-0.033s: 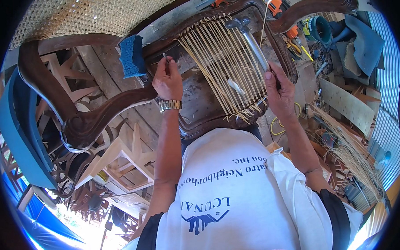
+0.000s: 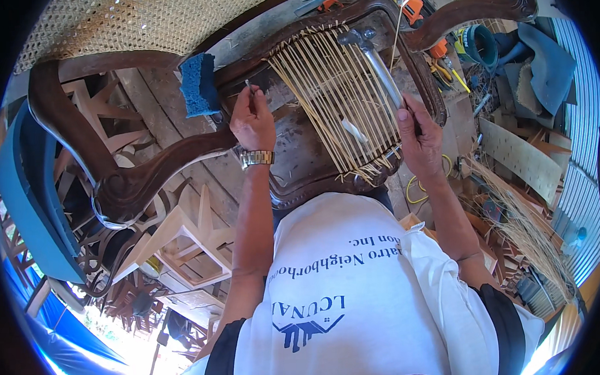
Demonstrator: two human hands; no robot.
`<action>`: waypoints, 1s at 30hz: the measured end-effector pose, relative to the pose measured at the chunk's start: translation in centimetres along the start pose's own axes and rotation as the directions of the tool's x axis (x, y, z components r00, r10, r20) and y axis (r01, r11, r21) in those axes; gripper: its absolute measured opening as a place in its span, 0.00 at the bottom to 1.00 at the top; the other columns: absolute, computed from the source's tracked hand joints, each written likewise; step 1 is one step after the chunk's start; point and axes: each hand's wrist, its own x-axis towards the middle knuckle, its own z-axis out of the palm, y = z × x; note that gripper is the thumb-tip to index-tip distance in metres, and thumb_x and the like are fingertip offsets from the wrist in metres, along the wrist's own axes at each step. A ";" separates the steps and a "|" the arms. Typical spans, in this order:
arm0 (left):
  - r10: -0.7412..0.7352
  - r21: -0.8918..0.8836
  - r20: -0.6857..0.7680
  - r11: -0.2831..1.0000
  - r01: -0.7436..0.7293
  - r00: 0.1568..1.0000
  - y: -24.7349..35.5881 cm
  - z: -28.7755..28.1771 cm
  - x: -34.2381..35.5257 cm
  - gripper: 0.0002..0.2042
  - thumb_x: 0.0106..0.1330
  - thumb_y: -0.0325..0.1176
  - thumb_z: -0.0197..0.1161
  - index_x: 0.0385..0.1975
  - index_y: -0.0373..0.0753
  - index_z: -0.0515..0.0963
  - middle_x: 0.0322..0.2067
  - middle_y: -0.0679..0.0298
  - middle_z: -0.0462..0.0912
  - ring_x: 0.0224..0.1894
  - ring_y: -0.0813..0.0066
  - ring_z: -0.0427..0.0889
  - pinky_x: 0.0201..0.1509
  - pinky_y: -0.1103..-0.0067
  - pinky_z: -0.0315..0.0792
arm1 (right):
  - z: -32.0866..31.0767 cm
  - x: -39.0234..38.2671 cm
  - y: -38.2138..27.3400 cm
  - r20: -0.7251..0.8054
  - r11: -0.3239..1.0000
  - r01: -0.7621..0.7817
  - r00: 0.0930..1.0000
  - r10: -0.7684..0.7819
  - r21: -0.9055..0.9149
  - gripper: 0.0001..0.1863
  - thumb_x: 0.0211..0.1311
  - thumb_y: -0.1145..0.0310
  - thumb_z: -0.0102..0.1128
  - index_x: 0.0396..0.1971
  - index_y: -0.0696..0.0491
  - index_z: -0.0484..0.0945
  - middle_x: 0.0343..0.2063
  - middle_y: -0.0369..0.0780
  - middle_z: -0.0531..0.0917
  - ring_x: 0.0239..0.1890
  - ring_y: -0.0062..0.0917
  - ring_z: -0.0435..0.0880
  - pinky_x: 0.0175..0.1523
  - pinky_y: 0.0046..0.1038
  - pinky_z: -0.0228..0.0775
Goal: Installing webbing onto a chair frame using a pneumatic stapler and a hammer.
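Observation:
A dark carved wooden chair frame lies in front of me, its seat opening strung with pale cane strands that run from the far rail to the near one. My right hand is closed round the handle of a hammer, whose head rests or hovers over the far end of the strands. With fingers pinched, my left hand holds a small thin metal pin upright near the left seat rail. A blue sponge sits on the frame beyond it. A small white piece lies on the strands.
Woven cane backing rises at the far left. Orange-handled tools, pliers and a green bucket stand at the far right. Loose cane strips lie at right; an unfinished pale wooden frame stands at left.
My left hand has shifted very slightly to the right with the metal pin. The hammer and my right hand look the same.

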 end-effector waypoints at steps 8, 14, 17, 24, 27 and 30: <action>-0.072 -0.322 0.038 0.943 0.081 0.997 0.4 -0.4 2.2 0.04 0.67 0.28 0.65 0.39 0.38 0.81 0.28 0.64 0.86 0.30 0.79 0.83 0.34 0.80 0.75 | -0.1 -1.1 0.7 0.035 0.999 -0.016 0.999 0.017 -0.035 0.15 0.72 0.70 0.58 0.55 0.56 0.77 0.31 0.36 0.82 0.31 0.14 0.76 0.37 0.18 0.70; 0.258 -0.217 0.015 0.944 -0.249 0.966 1.0 1.1 6.9 0.03 0.67 0.28 0.65 0.38 0.40 0.80 0.30 0.64 0.87 0.31 0.77 0.84 0.35 0.80 0.75 | 0.1 -1.2 0.1 0.070 1.000 -0.025 0.997 0.025 -0.002 0.15 0.72 0.69 0.59 0.55 0.56 0.77 0.28 0.34 0.80 0.29 0.13 0.72 0.34 0.18 0.67; 0.326 -0.119 0.070 0.941 -0.317 0.943 0.5 1.8 7.6 0.02 0.68 0.29 0.64 0.38 0.43 0.81 0.31 0.60 0.87 0.31 0.68 0.86 0.35 0.76 0.76 | 0.0 -1.5 0.2 0.072 1.000 -0.013 0.997 0.013 -0.003 0.15 0.72 0.69 0.59 0.55 0.56 0.77 0.27 0.34 0.79 0.28 0.12 0.71 0.33 0.18 0.66; 0.403 -0.010 0.117 0.914 -0.404 0.908 0.7 2.1 7.8 0.02 0.67 0.29 0.64 0.37 0.44 0.81 0.31 0.60 0.87 0.33 0.60 0.87 0.34 0.72 0.77 | -0.1 -1.8 0.1 0.054 1.000 -0.023 0.998 0.022 0.012 0.15 0.72 0.68 0.58 0.55 0.56 0.77 0.26 0.33 0.78 0.27 0.12 0.70 0.32 0.17 0.65; 0.414 -0.020 0.105 0.910 -0.415 0.904 0.4 2.4 8.0 0.03 0.67 0.29 0.63 0.37 0.44 0.81 0.32 0.61 0.87 0.33 0.60 0.87 0.33 0.72 0.77 | 0.1 -1.7 0.2 0.045 1.000 0.006 0.999 -0.006 -0.004 0.15 0.72 0.68 0.58 0.54 0.57 0.78 0.26 0.33 0.79 0.27 0.12 0.70 0.32 0.17 0.65; 0.416 -0.013 0.079 0.909 -0.416 0.906 0.2 2.7 7.8 0.03 0.67 0.28 0.63 0.37 0.44 0.80 0.32 0.61 0.87 0.33 0.59 0.87 0.34 0.71 0.77 | 0.2 -1.7 -0.1 0.078 0.999 -0.033 0.996 0.034 -0.011 0.15 0.72 0.68 0.58 0.54 0.56 0.78 0.27 0.32 0.79 0.27 0.11 0.70 0.32 0.17 0.65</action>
